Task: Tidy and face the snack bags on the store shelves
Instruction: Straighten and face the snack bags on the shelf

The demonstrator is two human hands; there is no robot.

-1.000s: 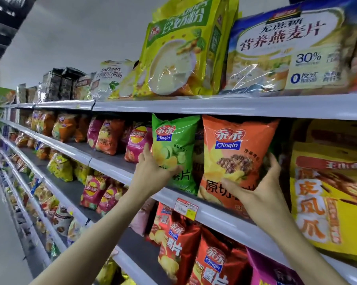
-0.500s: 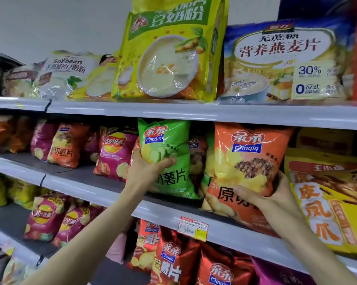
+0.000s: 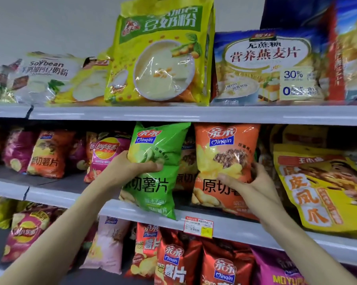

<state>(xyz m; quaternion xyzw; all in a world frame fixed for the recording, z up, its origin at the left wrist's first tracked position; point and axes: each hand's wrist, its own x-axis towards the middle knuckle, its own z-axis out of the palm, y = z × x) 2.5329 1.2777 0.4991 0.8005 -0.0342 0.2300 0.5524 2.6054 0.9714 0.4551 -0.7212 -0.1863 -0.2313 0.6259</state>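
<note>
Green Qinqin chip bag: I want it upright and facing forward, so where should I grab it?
Grip the green crinkly plastic chip bag at mid-height by its side edges, from the front. Its bottom overhangs the grey metal shelf lip, and the puffy middle would crush.

A plain pale wall (image 3: 50,23) rises above and left of the hands. Grey metal shelf boards (image 3: 194,114) run across, glossy with overhead light.

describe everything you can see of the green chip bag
The green chip bag is glossy crinkled plastic with a red and blue Qinqin logo, chip pictures and white Chinese lettering. It stands tilted on the middle shelf, its bottom corner hanging over the front edge. The left hand grips its left side, thumb across the front.
</note>
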